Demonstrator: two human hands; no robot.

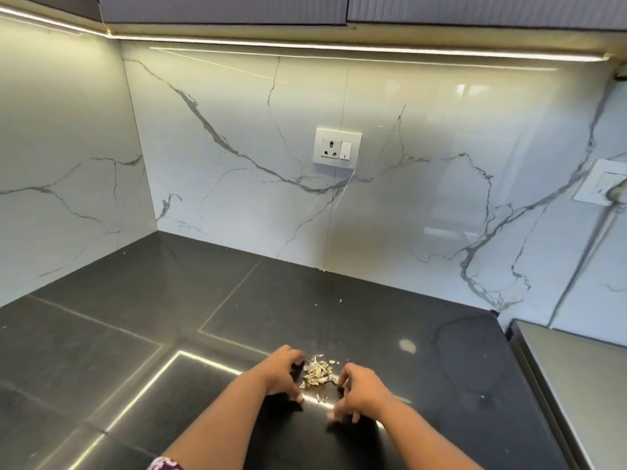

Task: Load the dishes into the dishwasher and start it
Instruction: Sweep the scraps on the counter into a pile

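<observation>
A small heap of scraps (316, 371) — pale, flaky bits, maybe peel or dry food waste, too small to tell — lies on the dark glossy table (142, 300) near its near edge. The 2 hands sit on either side of it. The left hand (283, 373) is just left of the heap, fingers curled downward with the tips on the table surface, close against the heap's left edge; whether it pinches any scrap cannot be told. The right hand (359, 390) is just right of the heap and a little nearer, its fingers also bent down toward the table and somewhat blurred, so whether it holds anything cannot be told either. The heap lies between the 2 hands, slightly farther than the knuckles of both. A few loose flakes lie nearer, between the hands, and 2 or 3 tiny specks lie farther off on the table.

No dishes and no dishwasher show in this view.

Behind the table stands a white marbled wall (237, 130) with grey veins. A socket with a switch (337, 146) is mounted on it, and a second wall plate (599, 184) shows at the far right. A light strip (305, 45) runs under the cabinets (220, 8) — its glare reflects on the table. A grey metal surface (576, 374) adjoins the table on the right.
</observation>
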